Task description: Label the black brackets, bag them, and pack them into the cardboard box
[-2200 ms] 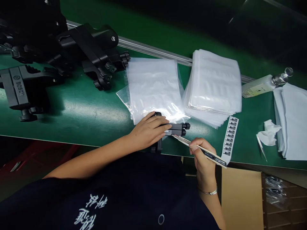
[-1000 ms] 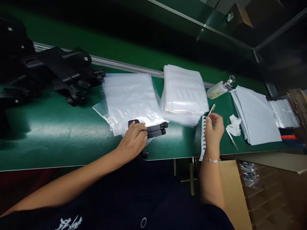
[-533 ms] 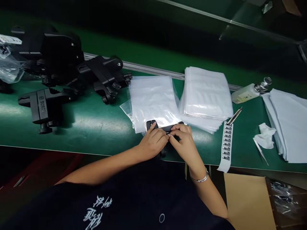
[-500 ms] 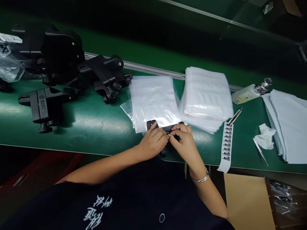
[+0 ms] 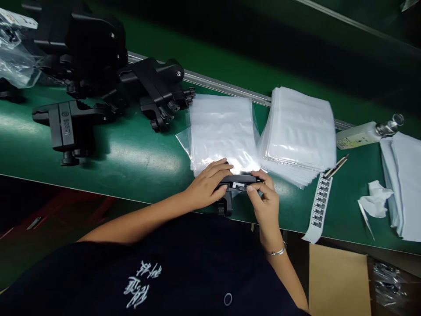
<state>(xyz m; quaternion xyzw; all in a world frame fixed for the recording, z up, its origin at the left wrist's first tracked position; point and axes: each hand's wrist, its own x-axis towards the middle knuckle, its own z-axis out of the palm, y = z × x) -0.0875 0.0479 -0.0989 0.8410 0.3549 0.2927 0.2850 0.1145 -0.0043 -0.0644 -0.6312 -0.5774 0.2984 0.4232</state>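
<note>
A black plastic clamp (image 5: pixel 241 178) lies crosswise between my hands at the front of the workbench, its knobbed end pointing toward me. My left hand (image 5: pixel 208 184) is closed over its left part, fingers on top and thumb in front. At the other end, my right hand (image 5: pixel 265 197) pinches the clamp between thumb and fingers. A small black-and-white label (image 5: pixel 239 186) shows on the clamp's near side, close to my right thumb. Just beyond the clamp are flat clear plastic bags (image 5: pixel 223 127). The parts of the clamp under my fingers are hidden.
More black clamps (image 5: pixel 67 127) lie and pile up at the left. A thick stack of plastic bags (image 5: pixel 299 127), a bottle (image 5: pixel 365 134), tweezers (image 5: pixel 337 166), a label strip (image 5: pixel 319 206), crumpled paper (image 5: pixel 375 199) and white sheets (image 5: pixel 408 184) are at the right. A cardboard box (image 5: pixel 338 278) stands below.
My hands have moved apart along the clamp, and the label between them now shows. The clamp has turned somewhat. The whole view has shifted a little.
</note>
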